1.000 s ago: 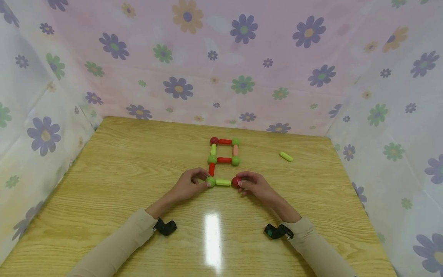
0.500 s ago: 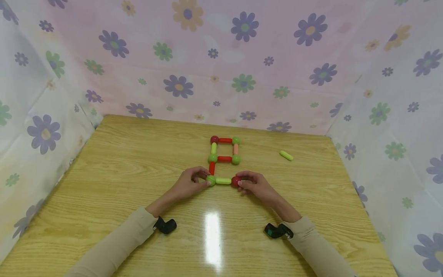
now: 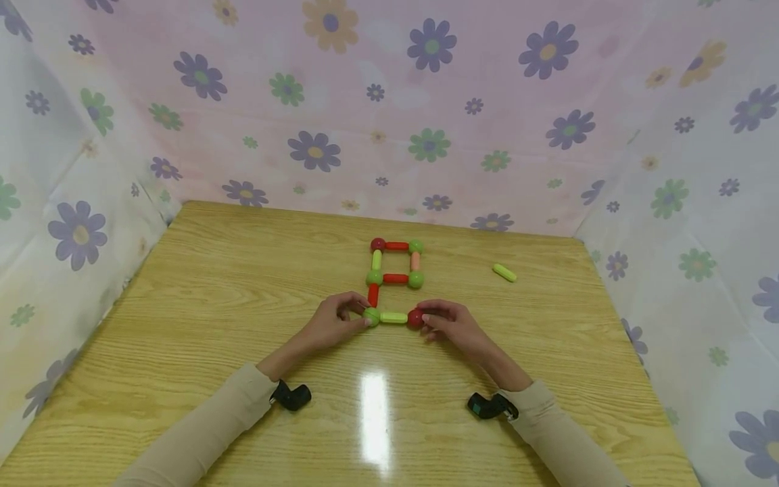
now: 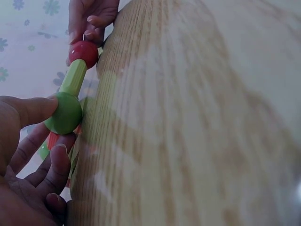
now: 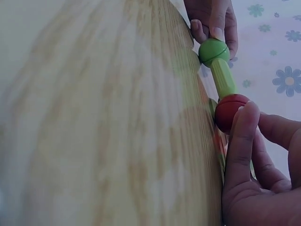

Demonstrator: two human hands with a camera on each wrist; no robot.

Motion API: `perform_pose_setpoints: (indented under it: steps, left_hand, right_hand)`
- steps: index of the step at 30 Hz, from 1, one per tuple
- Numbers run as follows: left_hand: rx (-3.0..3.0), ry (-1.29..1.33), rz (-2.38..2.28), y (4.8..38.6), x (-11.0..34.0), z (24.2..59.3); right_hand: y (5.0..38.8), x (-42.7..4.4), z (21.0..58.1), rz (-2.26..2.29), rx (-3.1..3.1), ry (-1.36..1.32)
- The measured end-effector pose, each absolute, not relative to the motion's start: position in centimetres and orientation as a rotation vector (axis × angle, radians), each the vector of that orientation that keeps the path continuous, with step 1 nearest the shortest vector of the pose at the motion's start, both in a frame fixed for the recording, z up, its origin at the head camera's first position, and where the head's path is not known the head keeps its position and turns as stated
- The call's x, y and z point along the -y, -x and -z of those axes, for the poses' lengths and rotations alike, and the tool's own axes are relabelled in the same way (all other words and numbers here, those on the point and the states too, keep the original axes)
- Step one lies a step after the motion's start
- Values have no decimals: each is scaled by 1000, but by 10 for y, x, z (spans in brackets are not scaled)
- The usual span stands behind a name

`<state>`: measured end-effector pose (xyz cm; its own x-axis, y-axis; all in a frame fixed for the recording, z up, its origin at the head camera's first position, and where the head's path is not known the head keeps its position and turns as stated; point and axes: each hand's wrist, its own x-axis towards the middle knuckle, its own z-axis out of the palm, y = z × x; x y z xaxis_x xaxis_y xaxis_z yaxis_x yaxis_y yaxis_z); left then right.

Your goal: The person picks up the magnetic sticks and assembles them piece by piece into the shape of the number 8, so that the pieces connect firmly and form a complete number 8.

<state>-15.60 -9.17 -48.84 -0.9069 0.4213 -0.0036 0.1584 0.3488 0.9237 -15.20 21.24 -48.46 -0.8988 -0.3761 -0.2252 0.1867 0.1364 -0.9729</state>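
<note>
Magnetic balls and rods form a linked figure on the table. My left hand (image 3: 335, 320) pinches the green ball (image 4: 65, 114) at its lower left corner, thumb on one side and fingers on the other. A yellow-green rod (image 3: 393, 317) runs from that ball to a red ball (image 5: 230, 112). My right hand (image 3: 453, 326) holds this red ball lightly with thumb and forefinger; the far contact is partly hidden. A red rod (image 3: 373, 295) links the held green ball upward to another green ball (image 3: 374, 277), part of a square above.
The square's upper side has a dark red ball (image 3: 378, 245), a red rod (image 3: 397, 246) and a green ball (image 3: 416, 247). A loose yellow-green rod (image 3: 504, 272) lies to the right. Flowered cloth (image 3: 377, 135) walls the table (image 3: 213, 270) at the back and sides.
The yellow-green rod and red ball now meet with no visible gap. My right fingers have eased slightly to the right, showing more of the red ball. The left hand stays put.
</note>
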Motion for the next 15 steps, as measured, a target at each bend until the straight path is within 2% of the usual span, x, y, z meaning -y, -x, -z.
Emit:
perform_pose_setpoints:
  steps: [8,15]
  left_hand:
    - [-2367,-514,-1578,158,92,489]
    - [-2371,-519,-1572,159,92,490]
  right_hand:
    - [164,-227,477,1890,-2081,132]
    - [184,-268,462,2200,-2146,107]
